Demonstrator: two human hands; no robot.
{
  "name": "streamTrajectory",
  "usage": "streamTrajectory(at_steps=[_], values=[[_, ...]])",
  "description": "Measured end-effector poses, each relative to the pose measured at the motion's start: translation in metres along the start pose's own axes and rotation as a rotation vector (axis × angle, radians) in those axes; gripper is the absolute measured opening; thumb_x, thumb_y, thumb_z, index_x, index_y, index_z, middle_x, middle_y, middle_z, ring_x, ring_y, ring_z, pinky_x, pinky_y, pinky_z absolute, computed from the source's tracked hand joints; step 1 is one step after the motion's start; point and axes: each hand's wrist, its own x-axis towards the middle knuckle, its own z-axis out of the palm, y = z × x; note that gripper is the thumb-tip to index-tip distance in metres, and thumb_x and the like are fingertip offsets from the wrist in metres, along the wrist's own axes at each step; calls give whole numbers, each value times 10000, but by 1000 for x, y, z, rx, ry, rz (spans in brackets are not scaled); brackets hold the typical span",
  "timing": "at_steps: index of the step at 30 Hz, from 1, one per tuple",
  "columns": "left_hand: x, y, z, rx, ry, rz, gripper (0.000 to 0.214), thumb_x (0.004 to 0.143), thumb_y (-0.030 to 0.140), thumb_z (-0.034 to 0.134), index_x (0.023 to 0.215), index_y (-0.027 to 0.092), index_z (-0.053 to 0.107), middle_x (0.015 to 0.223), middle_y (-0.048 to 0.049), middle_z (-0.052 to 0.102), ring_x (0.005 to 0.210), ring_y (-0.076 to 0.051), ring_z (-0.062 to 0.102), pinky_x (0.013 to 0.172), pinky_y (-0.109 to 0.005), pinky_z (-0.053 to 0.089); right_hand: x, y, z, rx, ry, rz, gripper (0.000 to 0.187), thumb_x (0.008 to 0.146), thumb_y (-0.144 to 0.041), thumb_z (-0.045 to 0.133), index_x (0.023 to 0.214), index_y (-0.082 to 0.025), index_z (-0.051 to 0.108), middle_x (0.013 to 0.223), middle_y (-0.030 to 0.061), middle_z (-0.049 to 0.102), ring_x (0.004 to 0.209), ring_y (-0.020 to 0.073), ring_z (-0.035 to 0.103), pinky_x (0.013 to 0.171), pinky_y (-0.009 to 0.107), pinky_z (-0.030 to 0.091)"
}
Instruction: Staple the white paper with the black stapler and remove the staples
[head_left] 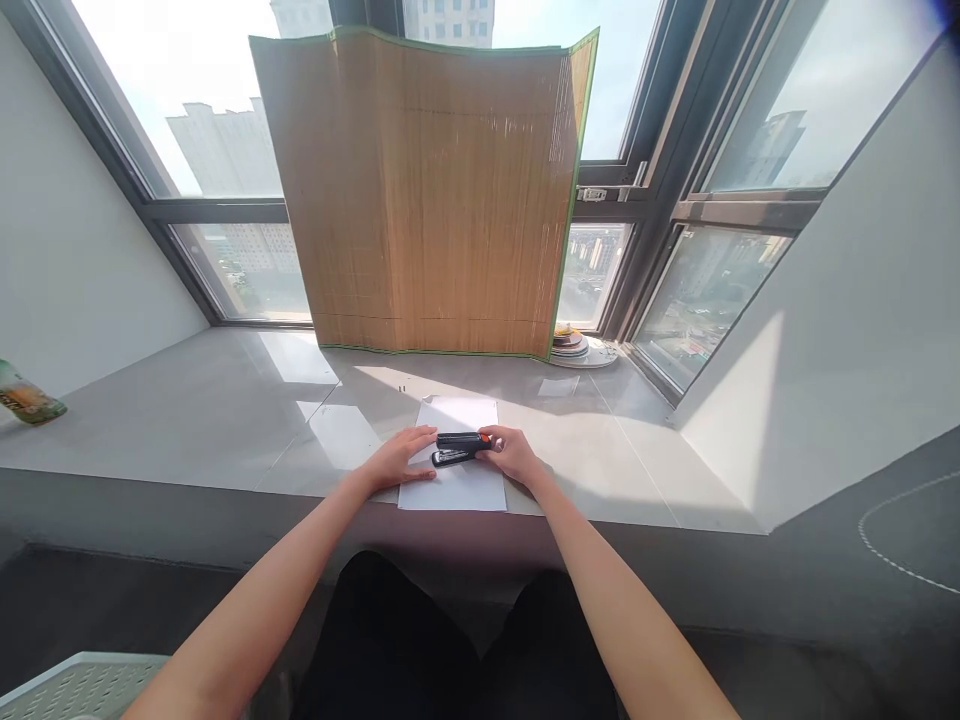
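Note:
A black stapler (459, 441) with an orange patch lies on its side over a sheet of white paper (457, 492), its two arms spread apart toward the left. My right hand (513, 455) grips the hinge end between thumb and fingers. Just left of the stapler is my left hand (405, 458), fingers stretched out and thumb apart, with its palm side near the paper's left edge. Nothing shows between its fingers. Whether its fingertips touch the stapler I cannot tell.
A tiled window sill (225, 420) carries the paper. Behind it a bamboo mat (450, 200) leans against the window, with stacked round plates (581, 350) at its right foot. A green packet (28, 395) lies far left. Below left is a pale perforated basket (90, 680).

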Motion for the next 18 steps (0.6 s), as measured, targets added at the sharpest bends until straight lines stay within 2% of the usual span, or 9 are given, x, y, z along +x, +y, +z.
streamTrajectory(at_steps=[3,8,14,18], values=[[0,7,-4,-10,-12,-26,755,874,617,781,1527,279,606,1646,-134,500,1522,-374,450,1262,-538,365,0,-2,-1,35,-7,16,342,754,-369,788,1077,-256,797,982,35,784,780,214,654,799,384,542],[0,16,-8,27,-33,-35,755,917,620,731,1560,260,567,1657,-138,483,1530,-359,435,1276,-525,345,2,-4,-2,66,-35,20,294,731,-363,808,1001,-254,768,881,2,732,729,187,619,774,353,520],[0,13,-6,36,-30,-50,765,922,643,715,1565,260,557,1642,-133,501,1539,-356,420,1284,-521,332,2,-4,-4,59,-57,35,346,753,-380,791,1071,-251,747,970,13,730,787,189,620,817,359,508],[1,11,-6,38,-29,-24,763,930,652,698,1569,261,551,1647,-132,495,1534,-352,427,1280,-517,344,3,-6,-7,68,-90,54,308,888,-419,624,1117,-251,743,1052,37,745,869,212,642,847,365,508]])
